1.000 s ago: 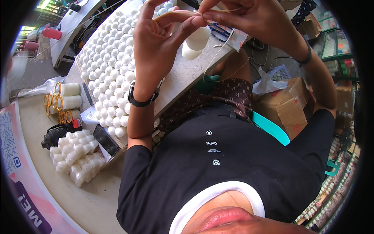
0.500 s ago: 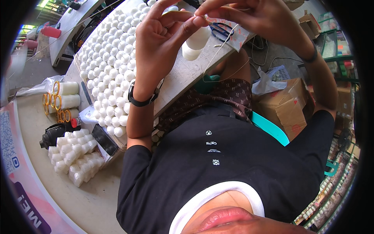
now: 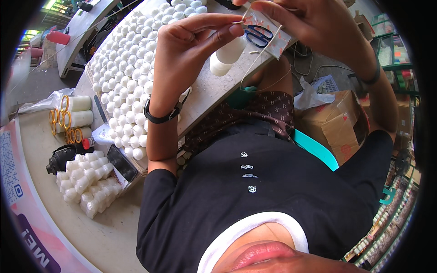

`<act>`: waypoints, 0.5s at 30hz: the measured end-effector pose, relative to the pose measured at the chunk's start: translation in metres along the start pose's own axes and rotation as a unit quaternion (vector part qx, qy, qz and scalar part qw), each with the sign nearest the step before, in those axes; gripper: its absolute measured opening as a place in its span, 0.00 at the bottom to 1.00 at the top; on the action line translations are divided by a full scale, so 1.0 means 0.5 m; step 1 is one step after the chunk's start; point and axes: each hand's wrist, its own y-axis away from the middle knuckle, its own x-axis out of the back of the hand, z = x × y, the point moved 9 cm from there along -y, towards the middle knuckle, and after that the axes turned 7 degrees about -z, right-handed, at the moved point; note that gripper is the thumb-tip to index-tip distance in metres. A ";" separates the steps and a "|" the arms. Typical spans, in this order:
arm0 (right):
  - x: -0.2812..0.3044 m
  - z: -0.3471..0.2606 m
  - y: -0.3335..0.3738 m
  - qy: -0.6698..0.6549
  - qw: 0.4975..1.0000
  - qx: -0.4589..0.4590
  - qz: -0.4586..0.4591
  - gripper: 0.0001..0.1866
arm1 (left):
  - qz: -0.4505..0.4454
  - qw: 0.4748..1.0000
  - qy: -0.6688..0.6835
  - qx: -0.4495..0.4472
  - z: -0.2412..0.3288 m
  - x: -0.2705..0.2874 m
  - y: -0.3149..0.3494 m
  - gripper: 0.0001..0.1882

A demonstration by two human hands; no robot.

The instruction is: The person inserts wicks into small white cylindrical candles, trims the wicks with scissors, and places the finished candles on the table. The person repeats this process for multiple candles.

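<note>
My left hand (image 3: 191, 54) is closed in a pinch on a thin white cord (image 3: 246, 13) at the top edge of the view. Up and to the right, my right hand (image 3: 305, 25) has its fingers bent on the same cord; its fingertips are partly cut off. A loop of cord hangs below the right hand, over the table edge and my lap. Below my left fingertips stands a white cylindrical container (image 3: 226, 55), partly hidden by the hand. Dark-handled scissors (image 3: 258, 36) lie just right of it on a printed sheet (image 3: 281, 45).
Many white round-topped pieces (image 3: 129, 86) crowd the table left of my arm. Further left are gold-rimmed white cylinders (image 3: 78, 110), a black bottle (image 3: 59, 158), a dark phone (image 3: 121, 162) and wrapped white packs (image 3: 91, 182). A cardboard box (image 3: 330, 123) stands at the right.
My hands have drawn apart, the left slightly down and left, the right upward. A short stretch of cord now shows between them.
</note>
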 end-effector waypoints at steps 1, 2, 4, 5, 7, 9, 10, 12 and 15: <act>-0.005 0.005 -0.008 -0.010 1.000 0.005 0.006 0.06 | 0.004 1.000 0.011 0.000 0.000 -0.001 0.000 0.14; -0.005 0.009 -0.007 -0.016 1.000 0.005 0.013 0.06 | 0.012 1.000 0.027 -0.004 0.001 -0.002 0.001 0.13; -0.005 0.017 -0.006 -0.024 0.999 0.001 0.025 0.05 | 0.020 0.999 0.045 -0.009 0.002 -0.002 0.002 0.12; -0.004 0.020 -0.005 -0.030 0.999 0.004 0.032 0.05 | 0.020 0.999 0.048 -0.010 0.002 -0.002 0.003 0.12; 0.001 0.021 -0.006 -0.048 0.998 0.015 0.048 0.05 | 0.020 0.998 0.053 -0.006 0.001 -0.001 0.005 0.13; 0.005 0.022 -0.006 -0.063 0.997 0.017 0.050 0.04 | 0.017 0.998 0.058 0.002 -0.001 0.002 0.008 0.13; 0.006 0.022 -0.005 -0.068 0.997 0.010 0.044 0.04 | 0.017 0.998 0.054 0.006 -0.002 0.004 0.009 0.13; 0.008 0.022 -0.006 -0.080 0.996 0.002 0.036 0.04 | 0.018 0.999 0.048 0.016 -0.005 0.007 0.011 0.14; 0.010 0.022 -0.007 -0.075 0.997 -0.011 0.027 0.04 | 0.039 0.997 0.070 0.018 -0.009 0.009 0.015 0.14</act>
